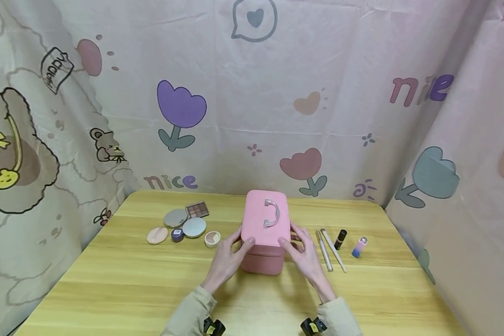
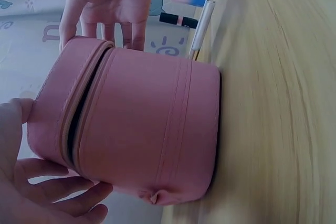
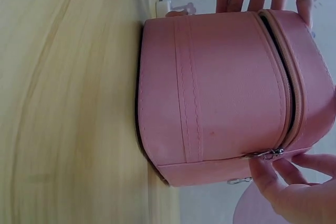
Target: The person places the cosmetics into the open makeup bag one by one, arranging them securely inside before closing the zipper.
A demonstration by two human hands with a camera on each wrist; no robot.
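Note:
A pink makeup case [image 1: 262, 261] stands upright on the table, its lid [image 1: 255, 217] topped by a silver handle [image 1: 273, 213]. A dark gap runs along the zipper [image 2: 79, 114] below the lid in the left wrist view. My left hand [image 1: 226, 262] holds the lid's left side, thumb on the near corner and fingers along the side wall. Opposite it, my right hand [image 1: 305, 257] grips the right side with its thumb at the other near corner. Metal zipper pulls [image 3: 270, 154] hang close by the right fingers in the right wrist view.
Left of the case lie a powder puff [image 1: 157, 235], round compacts [image 1: 194, 227], a small blue jar [image 1: 177, 234], an eyeshadow palette [image 1: 197, 209] and a round tricolour pan [image 1: 212, 239]. To the right are slim brushes [image 1: 333, 249], a black tube [image 1: 340, 239] and a pink-blue tube [image 1: 359, 247].

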